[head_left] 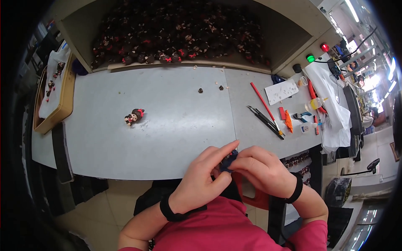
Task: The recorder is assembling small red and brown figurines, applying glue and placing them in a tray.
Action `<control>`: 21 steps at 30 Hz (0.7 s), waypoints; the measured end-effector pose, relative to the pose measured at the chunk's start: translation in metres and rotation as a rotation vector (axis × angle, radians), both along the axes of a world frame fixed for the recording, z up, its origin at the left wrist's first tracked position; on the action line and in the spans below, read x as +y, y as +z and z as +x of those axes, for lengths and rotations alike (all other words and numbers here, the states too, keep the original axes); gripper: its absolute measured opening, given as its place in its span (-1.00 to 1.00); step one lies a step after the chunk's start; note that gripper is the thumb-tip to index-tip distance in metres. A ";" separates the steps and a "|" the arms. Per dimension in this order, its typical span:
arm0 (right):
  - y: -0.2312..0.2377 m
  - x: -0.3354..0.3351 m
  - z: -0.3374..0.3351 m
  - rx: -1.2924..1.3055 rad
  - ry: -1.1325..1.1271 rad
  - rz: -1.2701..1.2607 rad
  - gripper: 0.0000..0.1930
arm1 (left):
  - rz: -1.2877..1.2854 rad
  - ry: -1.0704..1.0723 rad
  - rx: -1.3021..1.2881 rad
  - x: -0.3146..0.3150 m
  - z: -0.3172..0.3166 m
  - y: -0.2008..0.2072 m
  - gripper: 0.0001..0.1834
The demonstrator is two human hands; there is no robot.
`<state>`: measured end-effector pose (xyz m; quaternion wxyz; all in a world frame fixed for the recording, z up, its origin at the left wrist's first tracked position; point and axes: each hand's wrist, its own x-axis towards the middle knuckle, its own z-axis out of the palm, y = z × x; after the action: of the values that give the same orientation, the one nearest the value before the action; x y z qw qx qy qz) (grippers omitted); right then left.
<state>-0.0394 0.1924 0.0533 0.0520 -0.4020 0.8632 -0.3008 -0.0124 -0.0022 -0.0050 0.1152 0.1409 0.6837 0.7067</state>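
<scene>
Near the front edge of the table, my left hand point(205, 173) holds a small dark blue-black piece point(228, 161) between its thumb and fingers. Bent over the same piece from the other side is my right hand point(264, 169), its thumb and fingertips pinched against it. The fingers cover much of the piece, so its exact kind cannot be made out. Farther left on the grey table point(167, 146) lies a small doll figurine point(134, 117) with brown hair and a red bow. Two tiny dark pieces, a left one point(200, 90) and a right one point(221, 88), sit farther back.
A wide bin point(184, 37) at the back is heaped with dark doll parts. At left stands a yellow tray point(54, 113) with several figurines. To the right lie a red brush point(264, 100), black tweezers point(266, 121), pliers point(302, 116), an orange cloth point(288, 121) and a glue bottle point(314, 103).
</scene>
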 end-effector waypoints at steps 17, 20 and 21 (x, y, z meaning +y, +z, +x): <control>-0.040 0.009 0.007 -0.194 -0.266 -0.378 -0.62 | -0.003 -0.006 -0.004 0.004 0.001 0.001 -0.33; -0.048 0.009 0.006 -0.217 -0.248 -0.390 -0.60 | -0.041 -0.011 0.005 0.005 0.001 0.001 -0.32; -0.050 0.010 0.006 -0.242 -0.244 -0.400 -0.60 | -0.060 -0.009 0.011 0.005 0.001 0.000 -0.31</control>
<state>-0.0337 0.2023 0.0036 0.0377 -0.2583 0.8162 -0.5154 -0.0111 0.0029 -0.0053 0.1188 0.1444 0.7048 0.6844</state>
